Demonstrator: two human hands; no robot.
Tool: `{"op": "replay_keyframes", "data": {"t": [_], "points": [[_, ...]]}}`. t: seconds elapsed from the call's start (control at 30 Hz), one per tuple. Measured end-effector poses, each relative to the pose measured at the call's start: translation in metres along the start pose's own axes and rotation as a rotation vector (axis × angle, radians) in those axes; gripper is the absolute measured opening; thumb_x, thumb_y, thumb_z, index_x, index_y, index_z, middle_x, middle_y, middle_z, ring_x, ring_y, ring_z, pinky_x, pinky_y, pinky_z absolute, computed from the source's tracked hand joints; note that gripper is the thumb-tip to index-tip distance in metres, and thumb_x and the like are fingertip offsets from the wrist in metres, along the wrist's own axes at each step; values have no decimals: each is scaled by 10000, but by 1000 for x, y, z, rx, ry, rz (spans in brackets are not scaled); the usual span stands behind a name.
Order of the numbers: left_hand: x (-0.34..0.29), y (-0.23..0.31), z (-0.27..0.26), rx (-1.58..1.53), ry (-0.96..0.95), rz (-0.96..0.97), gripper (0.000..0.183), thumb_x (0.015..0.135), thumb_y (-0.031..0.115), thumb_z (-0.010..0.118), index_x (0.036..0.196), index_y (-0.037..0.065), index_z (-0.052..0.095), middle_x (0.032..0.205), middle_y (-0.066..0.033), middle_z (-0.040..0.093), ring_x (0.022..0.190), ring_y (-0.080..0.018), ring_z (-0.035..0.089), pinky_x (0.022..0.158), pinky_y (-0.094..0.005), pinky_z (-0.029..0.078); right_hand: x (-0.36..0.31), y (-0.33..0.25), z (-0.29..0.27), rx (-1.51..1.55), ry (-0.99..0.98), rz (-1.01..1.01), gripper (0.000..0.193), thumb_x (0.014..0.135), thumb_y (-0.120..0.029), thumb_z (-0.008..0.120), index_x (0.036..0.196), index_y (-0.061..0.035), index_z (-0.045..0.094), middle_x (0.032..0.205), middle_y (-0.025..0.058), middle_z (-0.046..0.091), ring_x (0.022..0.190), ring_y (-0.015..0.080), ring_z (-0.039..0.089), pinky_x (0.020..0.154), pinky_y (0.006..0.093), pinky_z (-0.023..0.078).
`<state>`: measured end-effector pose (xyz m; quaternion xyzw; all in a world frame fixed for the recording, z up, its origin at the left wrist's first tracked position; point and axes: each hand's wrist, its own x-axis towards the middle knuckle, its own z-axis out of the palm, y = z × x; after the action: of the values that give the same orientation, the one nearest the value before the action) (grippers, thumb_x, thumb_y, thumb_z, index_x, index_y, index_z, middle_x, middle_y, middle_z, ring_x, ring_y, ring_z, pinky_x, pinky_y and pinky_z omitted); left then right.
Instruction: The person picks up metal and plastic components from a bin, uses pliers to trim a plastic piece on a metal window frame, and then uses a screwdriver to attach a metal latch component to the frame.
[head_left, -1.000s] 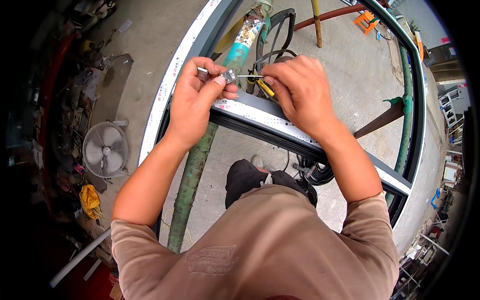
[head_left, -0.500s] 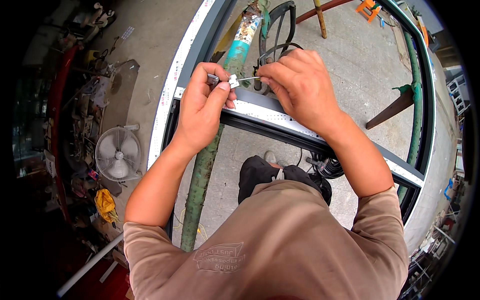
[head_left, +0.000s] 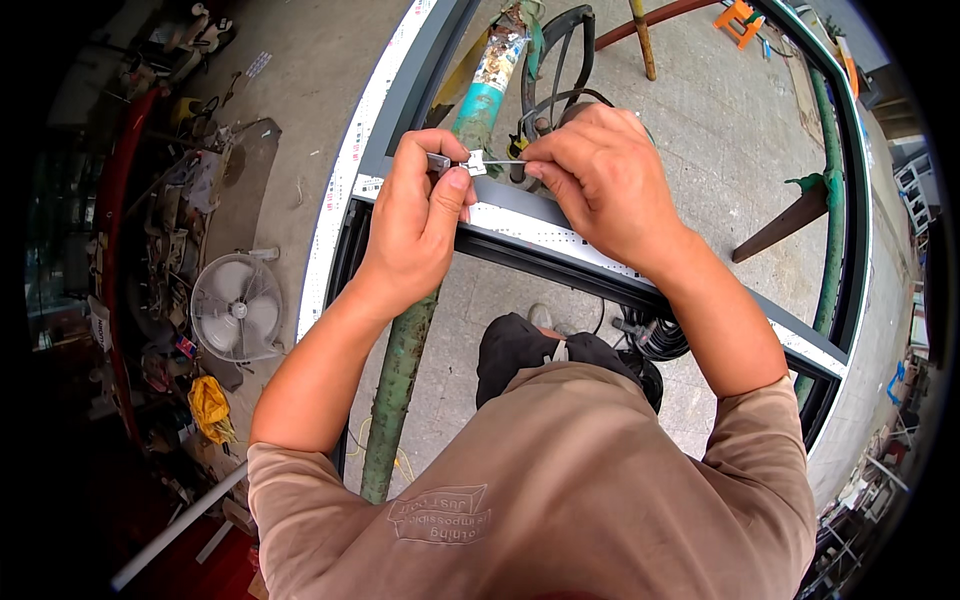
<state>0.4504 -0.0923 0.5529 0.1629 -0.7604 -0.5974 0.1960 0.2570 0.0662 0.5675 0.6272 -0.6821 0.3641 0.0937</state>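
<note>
Pinched between the thumb and fingers of my left hand [head_left: 410, 230] is a small silvery metal fitting [head_left: 476, 162] with a notched end. My right hand [head_left: 612, 185] grips a thin metal rod [head_left: 506, 162], whose tip meets the fitting; its other end is hidden in my fingers. Both hands are raised over the crossbar [head_left: 535, 226] of a large dark metal frame [head_left: 400, 110] faced with white, printed film strips. My left wrist passes over the near left part of the frame, and my right forearm crosses the bar.
A rusty green pipe [head_left: 400, 390] runs beneath the frame at left. The white fan [head_left: 238, 308] and a yellow cloth [head_left: 209, 408] are on the left. Black coiled cable [head_left: 662, 338] lies near my feet; an orange stool [head_left: 738, 24] stands far right.
My left hand and the fitting have shifted slightly right. The right hand has moved a little nearer and turned slightly, still gripping the rod.
</note>
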Motion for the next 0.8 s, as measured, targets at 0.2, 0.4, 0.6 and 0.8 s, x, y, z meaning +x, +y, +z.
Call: {"op": "replay_keyframes", "data": {"t": [0.2,0.4,0.6,0.8], "points": [[-2,0,1,50,14,6,182,1211,116,505,1375,38,519,1029,-29,606,899,-83,590,804,-260,521,-1,-2,-1,27,-68,26,98,881,-113,852,956,-85,794,875,87,751,910,328,670,838,459,509],[-1,0,4,78,38,47,215,1206,90,501,1406,21,540,1035,-30,612,894,-80,589,793,-255,526,-2,-2,0,51,-77,33,79,899,-109,830,958,-72,793,870,98,745,910,336,664,828,473,511],[-2,-1,4,188,25,112,184,1191,50,528,1369,22,567,1072,-31,621,888,-80,612,783,-262,547,-2,-1,-3,39,-99,27,71,888,-103,821,936,-68,781,857,99,741,905,337,661,825,474,511],[-2,-4,6,181,47,127,175,1182,34,545,1353,17,577,1045,-40,632,874,-86,626,760,-261,552,-2,-1,-3,40,-61,30,101,850,-95,846,917,-75,773,860,98,744,916,334,668,827,470,527]]}}
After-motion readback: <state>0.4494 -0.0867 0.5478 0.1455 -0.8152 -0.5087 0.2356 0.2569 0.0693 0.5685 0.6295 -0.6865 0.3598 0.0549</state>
